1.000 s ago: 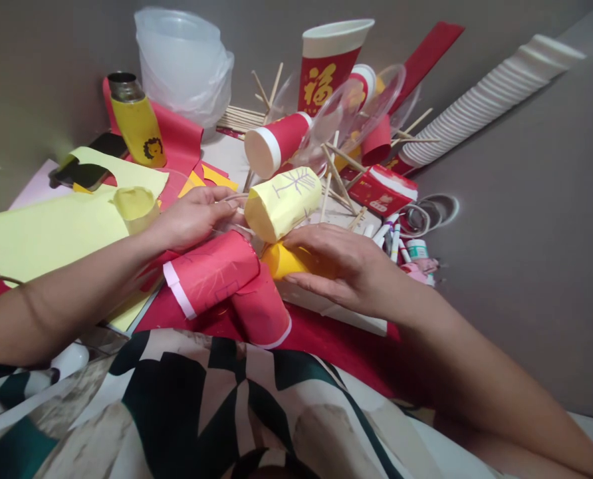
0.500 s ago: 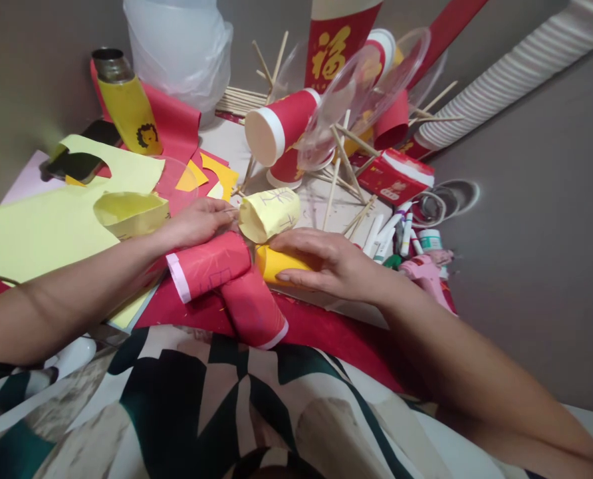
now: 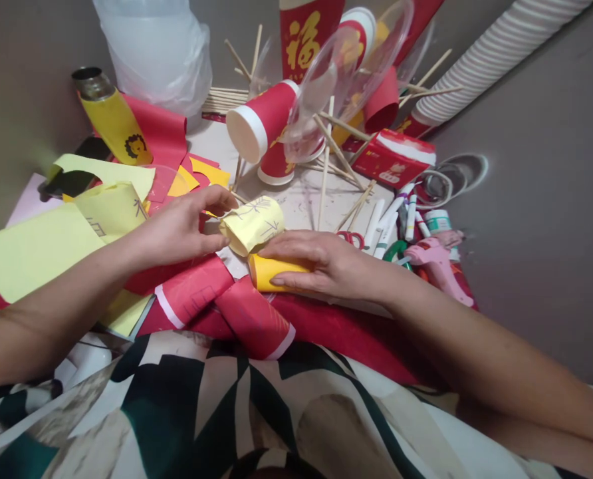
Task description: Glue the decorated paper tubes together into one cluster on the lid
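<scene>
My right hand [image 3: 326, 263] is curled around an orange-yellow paper tube [image 3: 263, 273], thumb in front and fingers over the top. Just above it lies a pale yellow paper tube [image 3: 257, 223] with dark pen strokes, its open end facing left. My left hand [image 3: 187, 223] is at that open end, thumb and fingers apart; whether it touches the tube I cannot tell. Closer to my body, two red paper tubes with pale pink rims rest against each other, a left one [image 3: 197, 291] and a right one [image 3: 255, 320]. Another pale yellow marked piece [image 3: 112, 209] is behind my left forearm.
A yellow bottle [image 3: 114, 123] and a white plastic bag [image 3: 151, 60] stand at the back left. Red paper cups [image 3: 276, 116], clear lids and wooden sticks [image 3: 336, 150] crowd the back. Markers [image 3: 389, 223], red-handled scissors [image 3: 351, 238] and a pink glue gun [image 3: 441, 266] lie right.
The view has shifted slightly. My left hand's fingers have spread apart beside the pale yellow tube. The left red tube sits slightly lower, and the pale yellow piece at left now shows its pen marks.
</scene>
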A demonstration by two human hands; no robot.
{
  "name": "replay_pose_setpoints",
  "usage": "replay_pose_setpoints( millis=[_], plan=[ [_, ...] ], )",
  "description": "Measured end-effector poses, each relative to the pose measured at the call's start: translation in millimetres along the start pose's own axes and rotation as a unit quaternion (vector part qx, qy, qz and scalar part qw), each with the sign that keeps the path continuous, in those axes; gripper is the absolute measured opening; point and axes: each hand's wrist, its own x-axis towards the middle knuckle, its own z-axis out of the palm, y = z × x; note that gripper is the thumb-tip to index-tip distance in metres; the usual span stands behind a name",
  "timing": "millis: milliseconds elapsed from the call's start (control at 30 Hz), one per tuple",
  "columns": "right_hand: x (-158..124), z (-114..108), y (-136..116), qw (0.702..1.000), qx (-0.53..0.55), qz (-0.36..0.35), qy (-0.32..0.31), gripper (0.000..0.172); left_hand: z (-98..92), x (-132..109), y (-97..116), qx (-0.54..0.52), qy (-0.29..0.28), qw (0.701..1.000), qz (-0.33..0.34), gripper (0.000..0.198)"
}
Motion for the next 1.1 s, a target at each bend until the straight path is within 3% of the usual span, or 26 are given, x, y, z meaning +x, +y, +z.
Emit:
replay_pose_setpoints(
  millis=[100, 233, 433, 667, 833, 1000, 1100],
  plan=[
    [0, 0, 1, 1.000, 0.006, -0.001, 0.001, 0.039, 0.9, 0, 3, 0.151, 0.020, 0.986, 0.073, 0.024],
    [-1, 0, 3, 1.000, 0.010, -0.006, -0.002, 0.039, 2.7, 6, -3, 0.243, 0.005, 0.954, 0.173, 0.009],
    [-2, 0, 4, 1.000, -0.002, 0.000, -0.002, 0.041, 3.0, 12, -11, 0.309, 0.024, 0.924, 0.223, 0.028],
    [2, -4, 5, 0.999, -0.013, 0.004, -0.035, 0.044, 6.1, 18, -18, 0.313, 0.042, 0.929, 0.194, 0.021],
    [9, -9, 4, 0.995, -0.045, 0.017, -0.082, 0.051, 10.1, 2, -5, 0.318, 0.054, 0.934, 0.152, 0.017],
    [15, -13, -2, 0.992, -0.053, 0.020, -0.112, 0.052, 15.1, -10, 14, 0.287, -0.017, 0.956, 0.057, 0.030],
    [16, -13, -4, 0.991, -0.058, 0.026, -0.115, 0.053, 21.6, -5, 19, 0.283, -0.019, 0.959, 0.017, 0.034]
  ],
)
